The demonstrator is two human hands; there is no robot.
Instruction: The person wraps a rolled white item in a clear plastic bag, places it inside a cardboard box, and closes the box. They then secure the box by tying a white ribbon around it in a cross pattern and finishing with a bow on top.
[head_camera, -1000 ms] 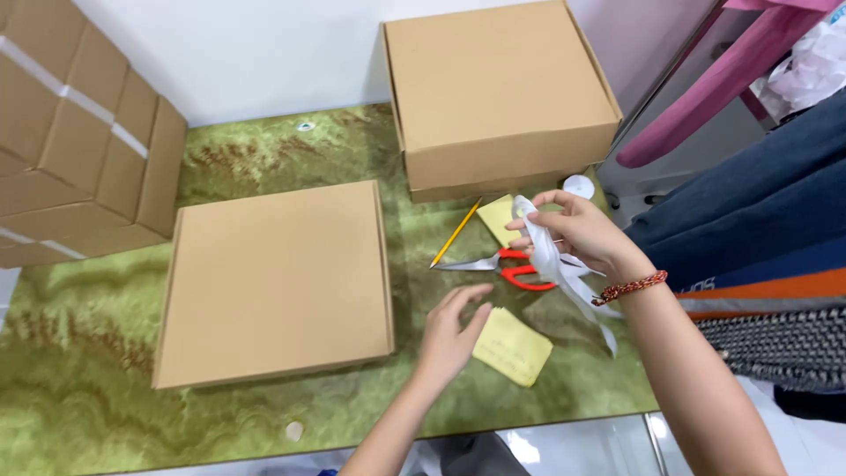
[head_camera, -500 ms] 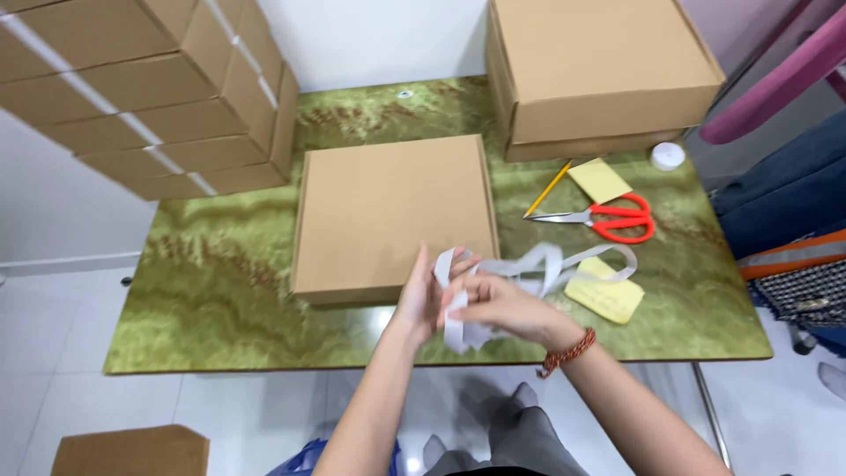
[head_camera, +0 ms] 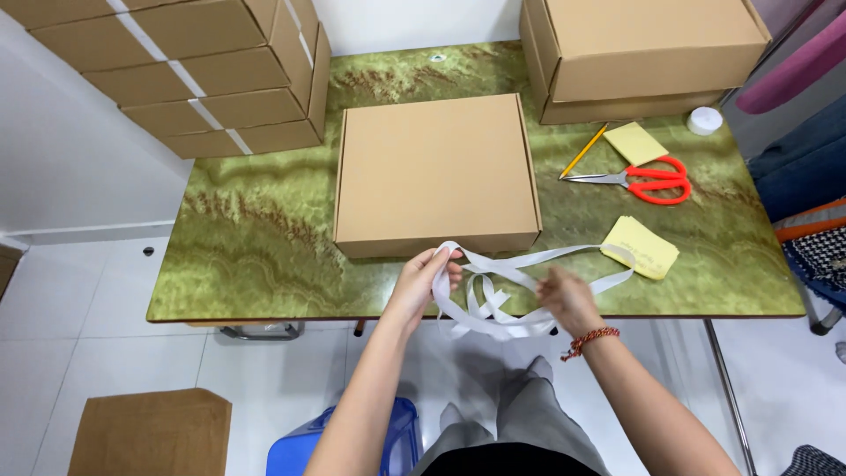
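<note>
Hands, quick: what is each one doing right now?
Left hand: closed on a loop of the white paper strips.
Right hand: blurred, at the same strips; whether it grips them cannot be told.

We see a long white paper strip [head_camera: 493, 295], thin and glossy, tangled into several loose loops at the counter's near edge, just in front of the closed brown box. Part of it hangs past the edge. One flat length trails right across the green surface, ending at the yellow note pad.
</note>
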